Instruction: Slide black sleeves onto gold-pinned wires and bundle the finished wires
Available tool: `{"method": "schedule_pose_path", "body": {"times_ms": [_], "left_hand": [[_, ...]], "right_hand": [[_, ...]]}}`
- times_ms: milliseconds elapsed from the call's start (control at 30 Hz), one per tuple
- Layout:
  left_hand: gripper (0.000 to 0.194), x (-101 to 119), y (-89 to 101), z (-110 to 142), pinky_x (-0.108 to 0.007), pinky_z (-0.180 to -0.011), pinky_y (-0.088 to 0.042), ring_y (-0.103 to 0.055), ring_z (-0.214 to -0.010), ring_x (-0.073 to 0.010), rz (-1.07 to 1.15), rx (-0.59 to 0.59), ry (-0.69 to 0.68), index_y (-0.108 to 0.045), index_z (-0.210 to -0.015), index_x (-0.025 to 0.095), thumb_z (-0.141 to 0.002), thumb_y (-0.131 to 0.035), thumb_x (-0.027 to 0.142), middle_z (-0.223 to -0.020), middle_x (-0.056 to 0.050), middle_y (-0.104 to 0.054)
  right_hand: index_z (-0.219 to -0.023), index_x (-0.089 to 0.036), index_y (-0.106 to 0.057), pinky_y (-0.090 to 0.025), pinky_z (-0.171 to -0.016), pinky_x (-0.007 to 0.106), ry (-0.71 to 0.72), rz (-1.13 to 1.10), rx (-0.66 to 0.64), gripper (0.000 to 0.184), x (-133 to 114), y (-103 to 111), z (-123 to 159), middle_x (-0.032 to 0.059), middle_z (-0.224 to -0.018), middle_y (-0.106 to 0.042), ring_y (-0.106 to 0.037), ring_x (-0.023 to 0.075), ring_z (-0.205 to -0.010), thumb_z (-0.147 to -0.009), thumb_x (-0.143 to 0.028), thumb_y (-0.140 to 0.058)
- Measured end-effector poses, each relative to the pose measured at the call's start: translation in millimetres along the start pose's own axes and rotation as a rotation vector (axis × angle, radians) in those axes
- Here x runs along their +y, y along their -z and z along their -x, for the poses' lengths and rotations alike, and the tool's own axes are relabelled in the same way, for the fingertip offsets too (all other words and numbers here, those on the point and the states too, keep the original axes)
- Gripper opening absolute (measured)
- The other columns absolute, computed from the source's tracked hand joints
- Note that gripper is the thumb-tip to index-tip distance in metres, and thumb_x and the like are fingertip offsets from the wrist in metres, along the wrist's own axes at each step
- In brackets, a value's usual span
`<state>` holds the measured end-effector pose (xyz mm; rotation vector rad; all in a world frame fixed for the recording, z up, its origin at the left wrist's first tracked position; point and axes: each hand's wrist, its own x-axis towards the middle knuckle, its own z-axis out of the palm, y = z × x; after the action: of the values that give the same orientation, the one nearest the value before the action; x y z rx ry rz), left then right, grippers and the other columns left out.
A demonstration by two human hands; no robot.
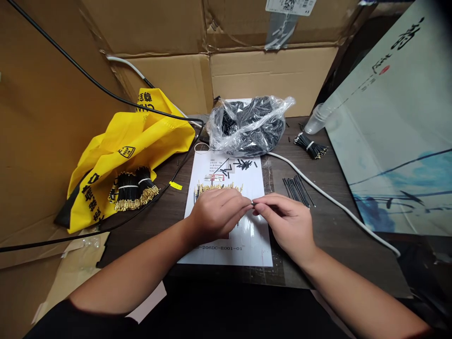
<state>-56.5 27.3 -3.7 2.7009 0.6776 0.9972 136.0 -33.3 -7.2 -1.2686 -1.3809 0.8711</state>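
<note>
My left hand and my right hand meet over a printed white sheet, fingertips nearly touching. Both are closed in a pinch on a thin black piece, mostly hidden by the fingers; whether it is a wire or a sleeve I cannot tell. Just behind my left hand lies a row of gold-tipped pins, partly covered by the hand. Short black tubes are scattered on the sheet's upper part. Right of the sheet, beyond my right hand, several black wires lie side by side.
A clear plastic bag full of black pieces sits behind the sheet. Tied bundles of gold-tipped black wires rest by a yellow bag at left. Another tied bundle lies near plastic cups. A white cable crosses at right.
</note>
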Motion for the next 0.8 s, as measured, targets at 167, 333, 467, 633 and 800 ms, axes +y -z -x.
{"method": "schedule_pose_path", "body": {"times_ms": [167,333,467,633,800], "left_hand": [[0.011,0,0.3,1,-0.025,-0.068,-0.048,-0.065,-0.076,-0.0137,-0.007,0.017,-0.017,-0.061,-0.102,0.019,-0.091,-0.058,0.019,-0.084,-0.002,-0.069],[0.013,2,-1.7,2,-0.025,-0.067,-0.049,-0.062,-0.075,-0.0135,0.051,0.034,-0.009,-0.06,-0.103,0.018,-0.091,-0.06,0.018,-0.081,-0.003,-0.067],[0.005,9,3.0,-4,-0.023,-0.061,-0.045,-0.055,-0.066,-0.0103,0.164,0.109,0.147,-0.061,-0.093,0.017,-0.088,-0.061,0.015,-0.074,0.0,-0.061],[0.012,16,12.7,-12,-0.023,-0.051,-0.035,-0.041,-0.054,-0.0084,0.334,0.118,0.424,-0.056,-0.079,0.017,-0.09,-0.053,0.019,-0.063,0.003,-0.046],[0.016,20,11.0,-12,-0.023,-0.049,-0.033,-0.04,-0.054,-0.0081,0.673,0.062,0.609,-0.054,-0.084,0.018,-0.096,-0.049,0.027,-0.066,0.003,-0.046]], "right_hand": [[-0.089,-0.025,-0.077,-0.056,-0.071,0.035,-0.022,-0.003,-0.034,0.01,-1,1,-2,0.0023,-0.08,-0.074,-0.069,0.0175,-0.072,-0.088,-0.028,-0.068],[-0.095,-0.027,-0.078,-0.056,-0.071,0.035,0.028,-0.016,-0.063,0.012,-1,2,-2,0.0022,-0.082,-0.075,-0.069,0.0178,-0.075,-0.085,-0.029,-0.072],[-0.1,-0.026,-0.076,-0.056,-0.072,0.035,0.052,-0.09,-0.105,0.022,2,3,0,0.0041,-0.088,-0.075,-0.069,0.0176,-0.075,-0.086,-0.041,-0.069],[-0.104,-0.022,-0.074,-0.054,-0.073,0.036,-0.041,-0.212,-0.203,0.051,5,-2,3,0.0072,-0.088,-0.073,-0.068,0.0169,-0.073,-0.1,-0.054,-0.034],[-0.101,-0.022,-0.074,-0.054,-0.073,0.033,-0.008,-0.109,-0.29,0.032,2,-9,3,0.0044,-0.086,-0.073,-0.068,0.0153,-0.075,-0.1,-0.038,-0.046]]}}
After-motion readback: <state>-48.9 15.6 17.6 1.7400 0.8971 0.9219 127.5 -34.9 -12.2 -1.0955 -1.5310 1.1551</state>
